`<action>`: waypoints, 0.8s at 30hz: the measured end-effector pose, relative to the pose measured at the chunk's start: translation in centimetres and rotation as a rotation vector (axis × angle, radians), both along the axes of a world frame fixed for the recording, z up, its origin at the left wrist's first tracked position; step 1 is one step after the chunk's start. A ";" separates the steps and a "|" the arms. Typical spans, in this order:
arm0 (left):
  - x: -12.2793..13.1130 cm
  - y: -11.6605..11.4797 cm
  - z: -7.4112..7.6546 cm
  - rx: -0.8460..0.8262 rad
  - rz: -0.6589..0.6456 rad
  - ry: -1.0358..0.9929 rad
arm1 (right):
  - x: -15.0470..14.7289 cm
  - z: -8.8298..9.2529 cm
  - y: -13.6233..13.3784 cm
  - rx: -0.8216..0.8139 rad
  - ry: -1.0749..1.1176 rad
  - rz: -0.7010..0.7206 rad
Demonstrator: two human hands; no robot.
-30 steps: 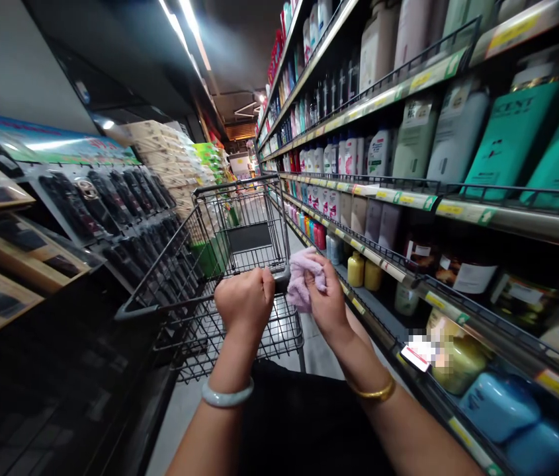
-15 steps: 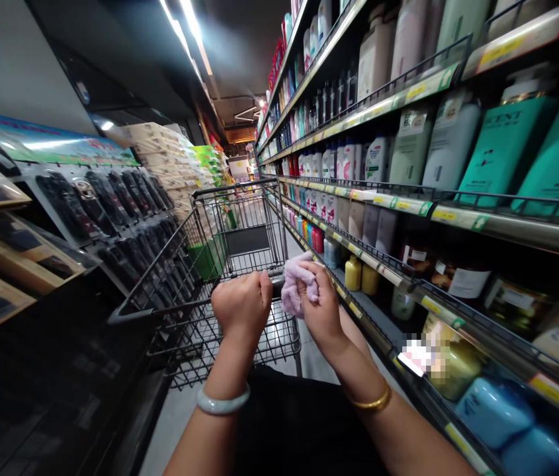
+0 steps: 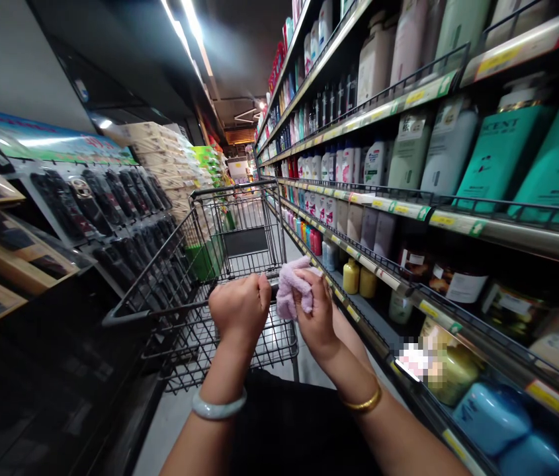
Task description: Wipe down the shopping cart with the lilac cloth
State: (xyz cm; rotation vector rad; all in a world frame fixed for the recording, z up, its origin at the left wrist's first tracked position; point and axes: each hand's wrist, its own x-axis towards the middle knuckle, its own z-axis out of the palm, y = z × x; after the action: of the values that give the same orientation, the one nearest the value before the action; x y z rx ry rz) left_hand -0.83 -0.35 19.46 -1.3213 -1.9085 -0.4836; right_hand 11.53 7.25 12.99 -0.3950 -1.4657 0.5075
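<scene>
A black wire shopping cart [image 3: 190, 188] is in front of me, its basket bare where I can see in. My left hand [image 3: 238, 309] is closed around the cart's handle [image 3: 172, 312], knuckles up, with a pale bangle on the wrist. In my right hand [image 3: 316, 320] is a crumpled lilac cloth [image 3: 292, 289], pinched between thumb and fingers. The cloth lies against the right end of the handle. Whether the right fingers also touch the bar is hidden. A gold bracelet circles the right wrist.
Shelves [image 3: 403, 208] of shampoo and lotion bottles run along the right, close to my right arm. Packaged dark goods [image 3: 105, 201] hang on the left, and stacked beige packs [image 3: 153, 158] stand beyond them. A grey floor aisle [image 3: 252, 215] stretches ahead.
Both hands and the cloth have shifted slightly left in view along with the cart. The cloth is bunched a little differently; both grips stay the same.
</scene>
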 end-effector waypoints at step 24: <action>-6.6 -4.9 1.7 -0.042 -0.030 -0.214 | 1.0 2.6 -0.4 0.089 -0.400 -0.185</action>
State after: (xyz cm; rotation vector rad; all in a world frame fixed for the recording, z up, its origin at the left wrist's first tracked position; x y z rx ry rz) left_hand -7.39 -5.21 21.15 -1.3727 -2.0855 -0.6250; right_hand 12.55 6.87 15.61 -0.5788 -1.8080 0.2200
